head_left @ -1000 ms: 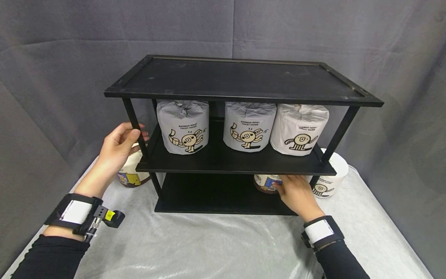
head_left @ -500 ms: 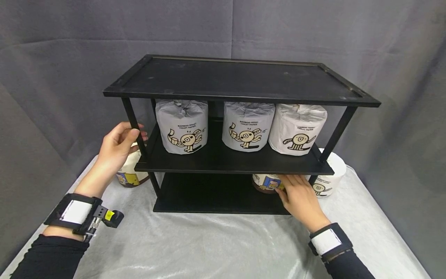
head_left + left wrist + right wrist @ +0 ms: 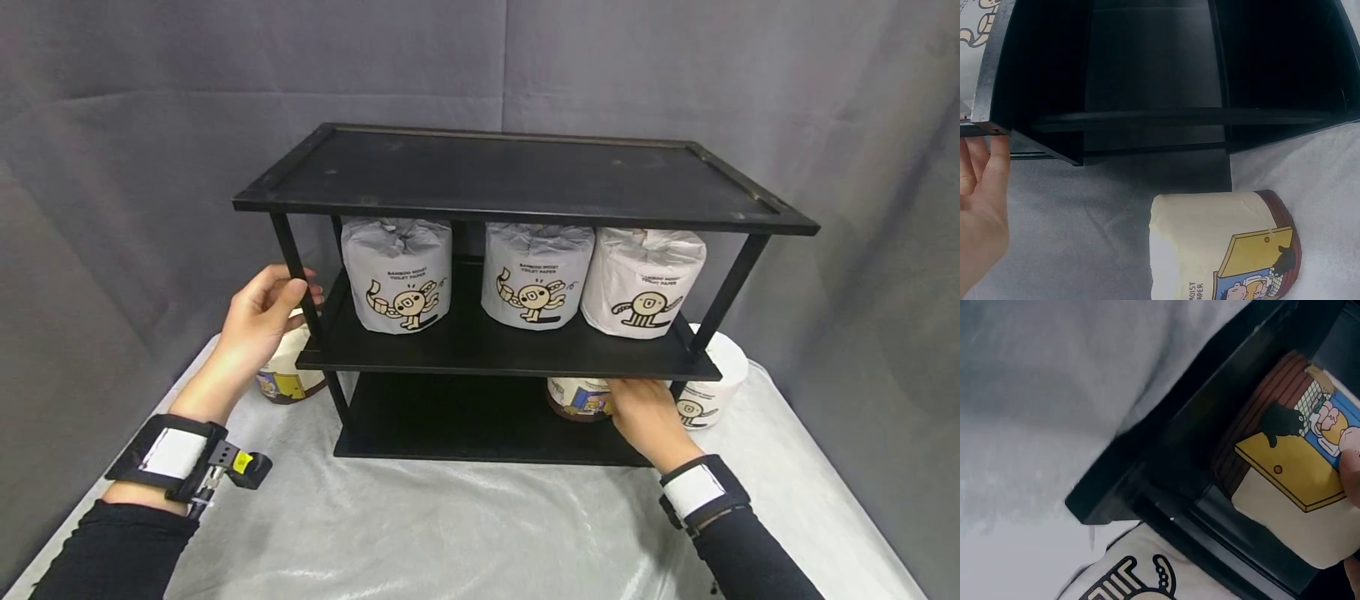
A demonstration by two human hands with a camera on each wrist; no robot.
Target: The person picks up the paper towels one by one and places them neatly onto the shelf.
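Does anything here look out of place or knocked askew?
Mostly tidy: three wrapped rolls stand upright in a row on the middle shelf. The odd ones are a colourful roll left on the table cloth beside the rack's left leg and a white roll outside its right end. Nothing looks spilled or damaged.

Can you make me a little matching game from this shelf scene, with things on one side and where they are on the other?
Things:
1. grey-wrapped roll
2. white-wrapped roll
3. roll with brown base
4. left hand

Places:
A. on the bottom shelf, at the right hand
B. at the rack's left front post
C. right end of the middle shelf
D. left end of the middle shelf

Pairs: 1-D, 2-C, 3-A, 4-B
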